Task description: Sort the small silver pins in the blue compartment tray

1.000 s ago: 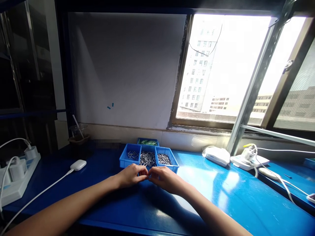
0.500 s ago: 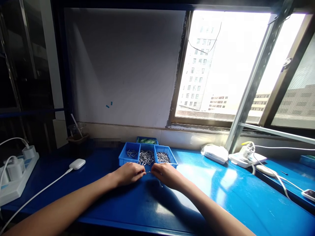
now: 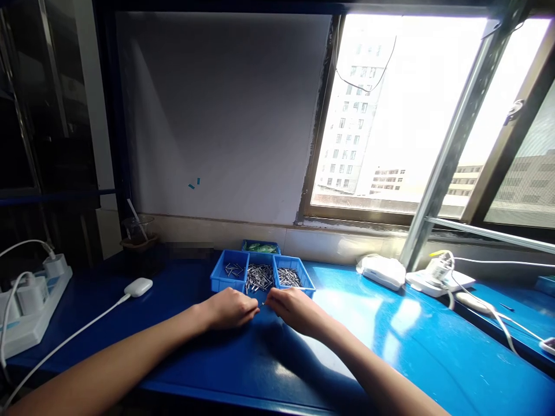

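My left hand is closed in a pinch above the blue table, just in front of the bins. Facing it, my right hand is pinched too, its fingertips a short way from the left ones. A thin metal pin shows in the narrow space between them; its ends are hidden by the fingers. Beyond the hands, a heap of similar metal pins lies between two blue bins. The left bin holds several loose pins, while the right bin contains a dense pile of short metal pieces.
Behind these stands another blue bin with green packets. A white charging case with its cable and a power strip lie left. To the right are a white packet and another power strip. A plastic cup stands back left.
The fingertips have shifted slightly, and less of the metal pin shows between them. Both hands remain pinched in front of the bins. The view has turned a little to the left.
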Tool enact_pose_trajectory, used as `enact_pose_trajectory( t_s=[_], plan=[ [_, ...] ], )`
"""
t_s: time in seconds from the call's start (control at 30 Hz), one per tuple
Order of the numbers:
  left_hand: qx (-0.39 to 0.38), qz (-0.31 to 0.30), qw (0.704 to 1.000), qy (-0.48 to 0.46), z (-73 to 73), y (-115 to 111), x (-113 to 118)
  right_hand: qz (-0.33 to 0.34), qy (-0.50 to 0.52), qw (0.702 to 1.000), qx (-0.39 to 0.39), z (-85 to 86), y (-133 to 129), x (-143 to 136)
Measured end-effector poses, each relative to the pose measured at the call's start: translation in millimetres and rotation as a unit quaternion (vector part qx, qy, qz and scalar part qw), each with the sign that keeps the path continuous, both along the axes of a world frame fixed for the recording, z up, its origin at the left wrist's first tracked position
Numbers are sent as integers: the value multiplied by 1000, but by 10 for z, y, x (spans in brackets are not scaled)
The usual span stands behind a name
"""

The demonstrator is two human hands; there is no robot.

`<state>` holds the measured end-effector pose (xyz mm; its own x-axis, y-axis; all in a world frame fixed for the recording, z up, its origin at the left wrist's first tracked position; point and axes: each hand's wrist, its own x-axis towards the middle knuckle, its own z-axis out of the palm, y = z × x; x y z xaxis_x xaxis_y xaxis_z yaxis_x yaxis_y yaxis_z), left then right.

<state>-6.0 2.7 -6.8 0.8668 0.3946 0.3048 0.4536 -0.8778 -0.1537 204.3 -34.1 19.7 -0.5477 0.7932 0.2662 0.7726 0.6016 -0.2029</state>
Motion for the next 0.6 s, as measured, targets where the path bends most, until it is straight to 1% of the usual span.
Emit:
enact_pose_trajectory(
  t_s=[0.1, 0.17, 0.3, 0.4, 0.5, 0.6],
  plan=[
    [3, 2, 1000, 20, 3, -29, 8, 16, -9, 1000, -25, -1, 12, 11],
    [-11, 5, 1000, 12, 11, -33, 3, 31, -22, 998, -44, -17, 28, 29],
    [-53, -8, 998, -40, 26, -21, -4, 61, -31, 996, -65, -50, 51, 51],
    [-62, -28, 994, -80, 22, -9, 7, 76, -6, 994, -83, -59, 51, 34],
    [-52, -41, 993, -94, 6, 9, 18, 72, 24, 992, -99, -69, 46, 5],
    [-74, -48, 989, -118, -9, 20, 25, 61, 42, 990, -122, -88, 50, -14]
  ],
)
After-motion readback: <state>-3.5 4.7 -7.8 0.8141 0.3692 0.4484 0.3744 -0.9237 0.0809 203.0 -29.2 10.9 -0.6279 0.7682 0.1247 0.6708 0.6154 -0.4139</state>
